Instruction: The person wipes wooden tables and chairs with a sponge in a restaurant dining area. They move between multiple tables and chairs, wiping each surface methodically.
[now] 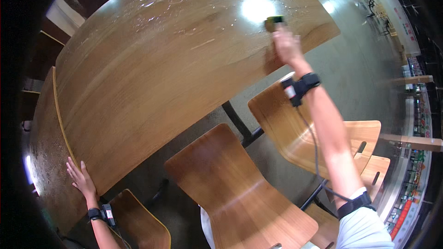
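Note:
A wood-grain tabletop (148, 72) spreads out before me, with wet streaks and droplets over its far part. My right hand (287, 43), slightly blurred, reaches over the table's right part and holds a small green and yellow sponge (273, 23) against the surface. At the lower left, my left hand (81, 180) lies with spread fingers on the table corner, beside the edge where a second tabletop (45, 138) adjoins; it holds nothing. Black straps with small devices sit on both wrists.
Close to the table's near edge stand a curved wooden chair (238, 193), another wooden chair (287, 124) to its right and a third (138, 218) at the lower left. A black cable runs along my right arm. Shelves of goods line the far right.

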{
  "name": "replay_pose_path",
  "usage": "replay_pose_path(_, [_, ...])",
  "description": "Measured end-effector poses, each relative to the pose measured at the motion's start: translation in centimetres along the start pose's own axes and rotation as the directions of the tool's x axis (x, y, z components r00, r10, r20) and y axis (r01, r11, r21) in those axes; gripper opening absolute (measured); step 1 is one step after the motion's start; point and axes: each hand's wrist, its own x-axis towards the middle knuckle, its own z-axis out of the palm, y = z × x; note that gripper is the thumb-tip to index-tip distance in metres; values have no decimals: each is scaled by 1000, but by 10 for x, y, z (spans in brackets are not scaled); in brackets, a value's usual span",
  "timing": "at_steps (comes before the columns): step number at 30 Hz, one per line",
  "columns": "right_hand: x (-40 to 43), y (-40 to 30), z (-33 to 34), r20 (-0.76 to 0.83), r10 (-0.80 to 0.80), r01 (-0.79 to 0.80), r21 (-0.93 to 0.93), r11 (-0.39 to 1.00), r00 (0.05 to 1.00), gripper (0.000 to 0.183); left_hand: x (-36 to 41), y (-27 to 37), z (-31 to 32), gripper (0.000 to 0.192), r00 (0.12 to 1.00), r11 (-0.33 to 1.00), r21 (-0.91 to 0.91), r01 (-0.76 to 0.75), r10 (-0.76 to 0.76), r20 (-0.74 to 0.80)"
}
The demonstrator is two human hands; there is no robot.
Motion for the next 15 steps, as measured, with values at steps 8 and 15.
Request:
replay_pose_path(8, [-123, -180, -127, -391, -418, 515, 823, 239, 820, 52, -1, -12, 4, 61, 1000, 999, 31, 13, -14, 14])
replay_pose_path(15, [-92, 19, -1, -185, 7, 159, 863, 479, 983, 55, -10, -3, 1, 62, 1000, 1000, 16, 21, -21, -10])
